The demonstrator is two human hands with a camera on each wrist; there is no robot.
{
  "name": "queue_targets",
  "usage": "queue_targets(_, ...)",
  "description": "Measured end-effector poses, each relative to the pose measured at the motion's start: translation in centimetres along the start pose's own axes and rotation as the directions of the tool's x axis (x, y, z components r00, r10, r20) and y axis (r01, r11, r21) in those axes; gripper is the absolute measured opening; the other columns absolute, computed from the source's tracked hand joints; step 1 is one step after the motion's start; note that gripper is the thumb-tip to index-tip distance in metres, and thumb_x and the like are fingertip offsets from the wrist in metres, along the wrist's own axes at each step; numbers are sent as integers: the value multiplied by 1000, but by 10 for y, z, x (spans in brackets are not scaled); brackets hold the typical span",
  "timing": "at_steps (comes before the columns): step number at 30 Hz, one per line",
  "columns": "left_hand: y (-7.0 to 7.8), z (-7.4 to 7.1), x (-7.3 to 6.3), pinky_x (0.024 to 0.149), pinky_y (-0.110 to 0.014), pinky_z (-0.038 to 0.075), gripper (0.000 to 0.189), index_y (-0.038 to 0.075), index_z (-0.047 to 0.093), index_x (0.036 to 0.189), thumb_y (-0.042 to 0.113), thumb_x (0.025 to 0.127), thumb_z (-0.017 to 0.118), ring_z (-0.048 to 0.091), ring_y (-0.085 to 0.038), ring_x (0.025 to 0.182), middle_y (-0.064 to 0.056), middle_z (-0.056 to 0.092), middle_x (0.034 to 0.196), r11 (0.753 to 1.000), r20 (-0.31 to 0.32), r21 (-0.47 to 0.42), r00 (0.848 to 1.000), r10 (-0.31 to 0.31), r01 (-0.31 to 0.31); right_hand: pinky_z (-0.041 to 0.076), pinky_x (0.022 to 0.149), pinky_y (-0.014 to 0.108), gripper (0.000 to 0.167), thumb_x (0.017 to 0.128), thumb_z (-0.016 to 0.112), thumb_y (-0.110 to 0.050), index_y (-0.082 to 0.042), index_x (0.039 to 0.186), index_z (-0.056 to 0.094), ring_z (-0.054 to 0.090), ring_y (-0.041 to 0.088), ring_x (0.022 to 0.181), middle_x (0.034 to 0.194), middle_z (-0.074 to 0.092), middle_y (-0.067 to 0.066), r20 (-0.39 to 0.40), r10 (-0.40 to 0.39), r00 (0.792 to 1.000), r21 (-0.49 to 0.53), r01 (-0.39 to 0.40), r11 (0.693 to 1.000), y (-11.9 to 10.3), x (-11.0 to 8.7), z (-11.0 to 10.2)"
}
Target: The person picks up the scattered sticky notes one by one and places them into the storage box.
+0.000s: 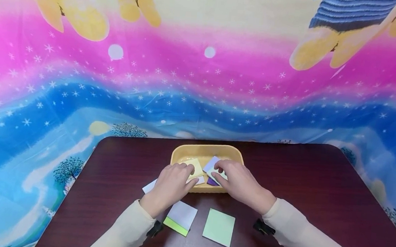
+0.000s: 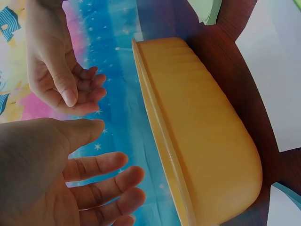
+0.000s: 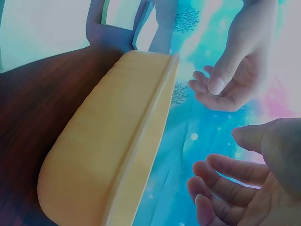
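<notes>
Both hands hover over a yellow plastic bin [image 1: 182,150], holding nothing. My left hand [image 1: 172,180] is over its left part, fingers loosely bent, near a pale yellow sticky-note pad [image 1: 196,164]. Over the right part is my right hand [image 1: 240,181], close to a lavender pad [image 1: 210,164] and a dark purple one [image 1: 212,182]. A whitish pad lies partly under the right fingers. In the left wrist view, the left fingers [image 2: 108,186] are spread apart beside the bin's rim. The right wrist view shows the right fingers [image 3: 225,188] relaxed, with nothing between them.
On the dark wooden table [image 1: 126,160], a lavender pad [image 1: 184,213] lies over a lime-green one [image 1: 176,226]. A light green pad [image 1: 219,227] lies to their right. Another pale pad [image 1: 149,186] pokes out beside the left hand. A patterned cloth [image 1: 201,92] hangs behind.
</notes>
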State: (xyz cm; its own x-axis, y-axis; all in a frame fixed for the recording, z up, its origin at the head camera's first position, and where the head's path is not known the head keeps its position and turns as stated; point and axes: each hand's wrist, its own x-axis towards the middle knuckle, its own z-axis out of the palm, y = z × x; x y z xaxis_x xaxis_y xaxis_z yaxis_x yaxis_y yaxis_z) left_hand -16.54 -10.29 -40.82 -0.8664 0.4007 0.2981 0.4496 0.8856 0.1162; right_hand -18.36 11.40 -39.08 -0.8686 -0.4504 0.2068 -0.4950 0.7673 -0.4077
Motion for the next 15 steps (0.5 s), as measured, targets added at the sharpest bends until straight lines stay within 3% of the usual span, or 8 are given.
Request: queue_targets(15, 0, -1, -10, 64, -33, 48, 26, 14, 69, 98, 39, 92, 74, 63, -19, 72, 0, 69, 80, 1000, -18, -8, 1000, 10, -10, 52, 70, 26, 19, 92, 75, -26, -11, 103, 73, 62, 10, 82, 94, 72, -1, 17, -27, 999, 11, 27, 1000, -9, -9, 3)
